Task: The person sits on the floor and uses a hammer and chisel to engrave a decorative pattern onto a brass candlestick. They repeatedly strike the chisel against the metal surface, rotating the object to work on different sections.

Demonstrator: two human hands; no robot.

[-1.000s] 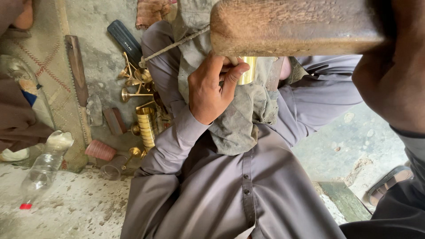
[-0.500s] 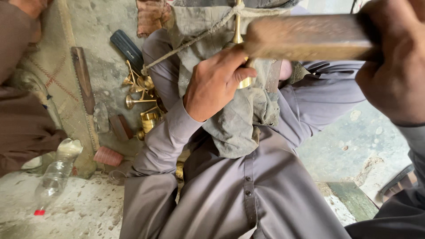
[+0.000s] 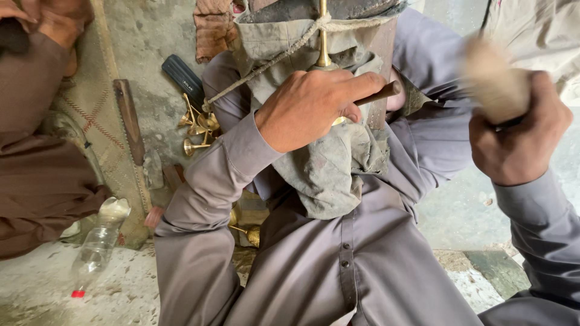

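My left hand (image 3: 314, 105) is closed around a brass piece with a thin stem (image 3: 324, 36) that stands up from under my fingers. A dark rod (image 3: 382, 93) sticks out to the right of the same fist. The piece rests on a grey cloth (image 3: 332, 175) tied with cord over a support between my knees. My right hand (image 3: 519, 142) is off to the right, gripping a wooden mallet (image 3: 495, 78) that is blurred by motion. The mallet is apart from the brass piece.
Several small brass goblets (image 3: 196, 127) lie on the floor at the left, beside a dark flat case (image 3: 184, 75) and a wooden-handled tool (image 3: 130, 121). A crushed plastic bottle (image 3: 96, 247) lies lower left. Another person in brown clothing (image 3: 36, 163) sits at the left edge.
The mallet has swung from above the brass piece out to the right and lower. My left hand has turned on the piece, and the brass stem now shows above it.
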